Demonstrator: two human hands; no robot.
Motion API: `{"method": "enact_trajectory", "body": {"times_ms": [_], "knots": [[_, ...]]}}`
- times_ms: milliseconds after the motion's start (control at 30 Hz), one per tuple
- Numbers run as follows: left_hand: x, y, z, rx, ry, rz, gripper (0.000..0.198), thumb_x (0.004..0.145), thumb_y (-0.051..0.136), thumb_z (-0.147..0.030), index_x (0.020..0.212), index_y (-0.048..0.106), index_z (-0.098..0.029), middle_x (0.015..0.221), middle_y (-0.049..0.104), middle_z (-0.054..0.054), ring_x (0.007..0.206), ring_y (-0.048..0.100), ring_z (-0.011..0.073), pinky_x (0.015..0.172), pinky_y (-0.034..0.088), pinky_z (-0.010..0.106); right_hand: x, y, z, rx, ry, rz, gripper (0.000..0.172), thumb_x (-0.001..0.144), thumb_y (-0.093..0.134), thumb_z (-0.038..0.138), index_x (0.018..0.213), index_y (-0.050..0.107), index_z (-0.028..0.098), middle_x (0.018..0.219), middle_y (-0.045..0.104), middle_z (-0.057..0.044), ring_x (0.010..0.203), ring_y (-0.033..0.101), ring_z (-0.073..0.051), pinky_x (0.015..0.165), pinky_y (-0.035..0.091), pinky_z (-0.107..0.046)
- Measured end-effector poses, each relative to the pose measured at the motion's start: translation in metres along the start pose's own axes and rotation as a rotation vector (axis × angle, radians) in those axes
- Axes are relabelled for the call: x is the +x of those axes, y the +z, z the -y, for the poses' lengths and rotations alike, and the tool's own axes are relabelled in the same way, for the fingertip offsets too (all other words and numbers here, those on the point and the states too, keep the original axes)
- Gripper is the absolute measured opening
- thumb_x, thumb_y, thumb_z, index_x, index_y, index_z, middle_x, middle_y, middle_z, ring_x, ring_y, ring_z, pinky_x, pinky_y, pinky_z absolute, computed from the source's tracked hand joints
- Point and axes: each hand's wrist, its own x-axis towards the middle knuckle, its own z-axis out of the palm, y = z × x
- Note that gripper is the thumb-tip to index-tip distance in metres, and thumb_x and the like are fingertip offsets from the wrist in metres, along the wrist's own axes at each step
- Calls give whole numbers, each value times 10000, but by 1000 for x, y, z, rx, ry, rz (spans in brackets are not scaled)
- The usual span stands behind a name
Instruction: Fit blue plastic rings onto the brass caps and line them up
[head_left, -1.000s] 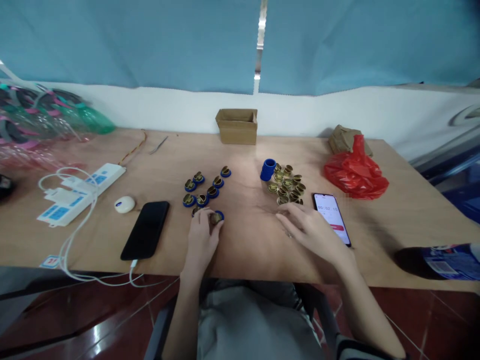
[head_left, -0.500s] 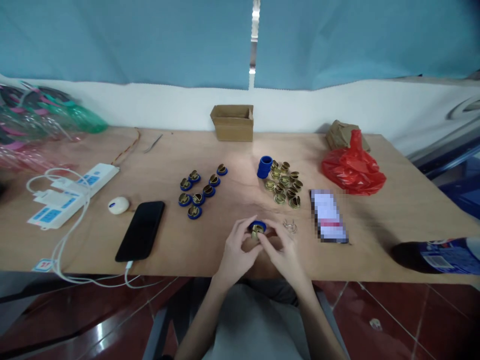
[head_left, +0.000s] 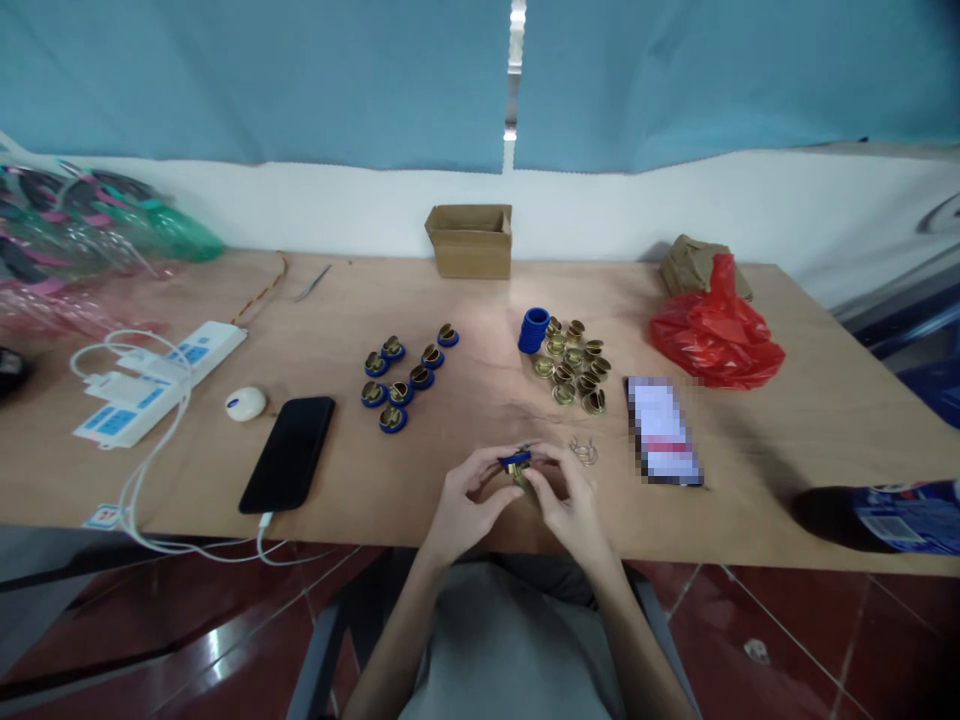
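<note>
Between my fingertips, near the table's front edge, is a brass valve disc with a blue ring [head_left: 516, 462]. My left hand [head_left: 471, 497] grips it from the left, fingers along the ring's far side. From the right, my right hand [head_left: 564, 490] closes on it too, its thumb against the brass part. Thin wire clips [head_left: 583, 452] lie just beyond my right hand. A stack of blue rings [head_left: 534, 330] stands farther back, beside a cluster of bare brass pieces [head_left: 574, 357]. To the left sit several brass pieces with blue rings [head_left: 400, 392].
A black phone [head_left: 288, 455], a white power strip [head_left: 161, 385] and cables occupy the left. An open cardboard box [head_left: 471, 245] stands at the back. On the right are a lit phone [head_left: 664, 432], a red plastic bag [head_left: 716, 335] and a dark bottle [head_left: 877, 517] lying down.
Both hands keep hold of the piece, which has tipped so its blue ring shows more edge-on. The whole view has shifted slightly.
</note>
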Motion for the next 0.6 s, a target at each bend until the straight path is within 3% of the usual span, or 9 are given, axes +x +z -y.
{"method": "enact_trajectory", "body": {"times_ms": [100,433,600], "knots": [[-1,1,0,30,-7,-1,492,754,836,-156,1212,674,-237,1233,737,74,1183,699,238,1061,563,391,0,1,0,13,-6,-30,232,960,614,186,1169,633,284,1100,713,-50,1008,696,-222,902,592,-391],[1,1,-6,186,-37,-90,405,774,790,-150,1154,688,-244,1144,754,50,1095,718,218,989,577,353,-1,16,9,25,53,-116,197,955,616,162,1120,658,261,1101,693,-59,983,671,-211,863,564,-357],[-1,0,-4,195,-46,-42,406,811,745,-158,1200,663,-237,1198,729,71,1156,688,232,1054,540,388,4,15,15,-90,48,-150,118,928,599,148,1006,622,233,1019,601,-65,951,620,-219,815,538,-354]]}}
